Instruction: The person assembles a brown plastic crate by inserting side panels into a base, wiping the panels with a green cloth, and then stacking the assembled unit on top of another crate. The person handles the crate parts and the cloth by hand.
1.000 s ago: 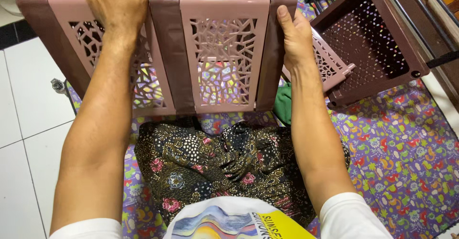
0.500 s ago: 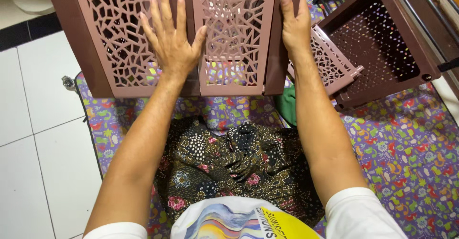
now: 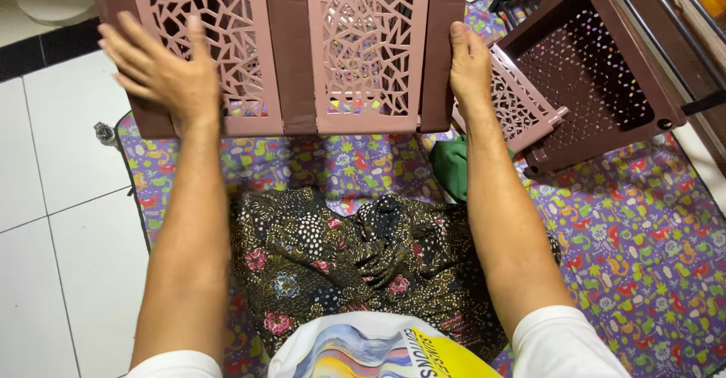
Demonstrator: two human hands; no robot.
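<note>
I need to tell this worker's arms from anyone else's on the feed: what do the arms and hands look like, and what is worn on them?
Both arms are bare from the short white sleeves down. The left hand and right hand wear no gloves, and no rings, watch or bracelet show. The sleeves belong to a white T-shirt with a colourful wavy print and a yellow patch.

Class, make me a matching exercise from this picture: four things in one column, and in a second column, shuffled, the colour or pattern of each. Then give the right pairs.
Things
1. Plastic lattice-panelled cabinet piece, with the right hand on its edge and the left hand open against its front
2. Mat spread on the floor
3. Floor tiles
4. Folded cloth beside the right forearm

Colours or patterns
A. Plain white
B. Green
C. Brown frame with pink cut-out panels
D. Purple with small multicoloured shapes

Pairs: 1-C, 2-D, 3-A, 4-B
</note>
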